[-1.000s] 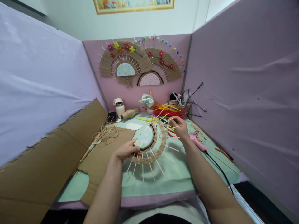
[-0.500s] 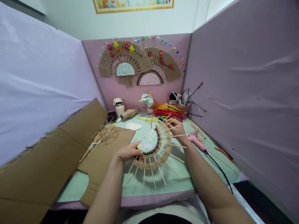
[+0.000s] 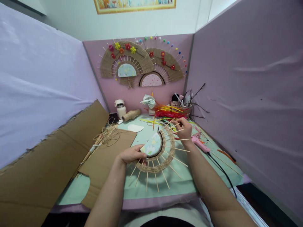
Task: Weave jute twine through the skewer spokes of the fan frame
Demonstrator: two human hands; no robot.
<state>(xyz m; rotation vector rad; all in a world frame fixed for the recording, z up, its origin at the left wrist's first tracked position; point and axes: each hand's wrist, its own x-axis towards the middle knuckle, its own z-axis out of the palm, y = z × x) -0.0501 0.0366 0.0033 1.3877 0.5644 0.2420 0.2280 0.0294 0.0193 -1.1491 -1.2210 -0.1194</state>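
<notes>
A half-made woven fan [image 3: 172, 148] is held over the table, its band of brown twine laced through thin wooden sticks that spread outward. At its centre sits a half-round pad [image 3: 152, 145] in light blue flowered cloth, edged with a dark cord. My left hand [image 3: 133, 153] grips the fan at the pad's lower left corner, thumb on top and the other fingers mostly hidden beneath. By the upper right end of the band, my right hand [image 3: 183, 128] has its fingers pinched together among the stick tips. Whatever they pinch is too small to make out.
A pink glue gun [image 3: 200, 145] with a black cord lies to the right. Behind are colourful pipe cleaners [image 3: 169, 113], a twine roll [image 3: 131, 115] and a white bottle [image 3: 121, 109]. Cardboard [image 3: 113, 151] and bundled sticks [image 3: 88, 152] lie left. Finished fans [image 3: 127, 58] hang on the back panel.
My right hand has shifted slightly right from the band's upper end, fingers now pinched near the stick tips. The fan has moved a little to the right, while my left hand keeps its grip.
</notes>
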